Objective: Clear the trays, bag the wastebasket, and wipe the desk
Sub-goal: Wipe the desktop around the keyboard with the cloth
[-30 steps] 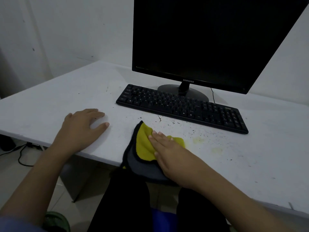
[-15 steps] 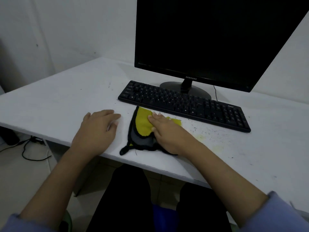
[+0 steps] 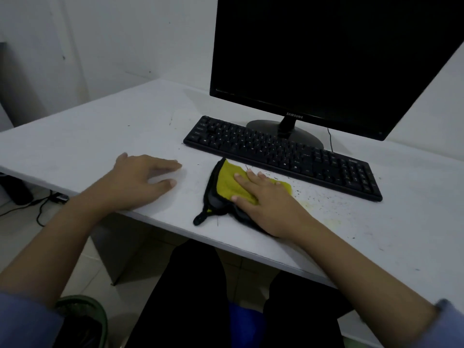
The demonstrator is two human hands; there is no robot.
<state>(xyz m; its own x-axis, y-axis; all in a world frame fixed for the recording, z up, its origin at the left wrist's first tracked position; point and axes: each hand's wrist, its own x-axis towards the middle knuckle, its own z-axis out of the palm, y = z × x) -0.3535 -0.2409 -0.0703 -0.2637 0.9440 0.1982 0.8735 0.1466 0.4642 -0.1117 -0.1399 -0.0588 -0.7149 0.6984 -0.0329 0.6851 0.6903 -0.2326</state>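
A yellow and grey cloth [image 3: 226, 187] with a black edge lies on the white desk [image 3: 100, 136], just in front of the keyboard. My right hand [image 3: 266, 199] presses flat on top of the cloth with fingers spread, covering its right half. My left hand [image 3: 140, 182] rests palm down on the bare desk to the left of the cloth, fingers apart and holding nothing. Dark specks and a faint yellowish smear [image 3: 324, 209] mark the desk to the right of the cloth.
A black keyboard [image 3: 283, 154] lies behind the cloth, with a black monitor [image 3: 326, 59] on its round stand behind it. A green wastebasket [image 3: 82, 315] stands on the floor at bottom left. Cables [image 3: 37, 207] lie under the desk's left end.
My right hand has pushed the cloth away from the desk's front edge, toward the keyboard. My left hand has slid to the right and further onto the desk.
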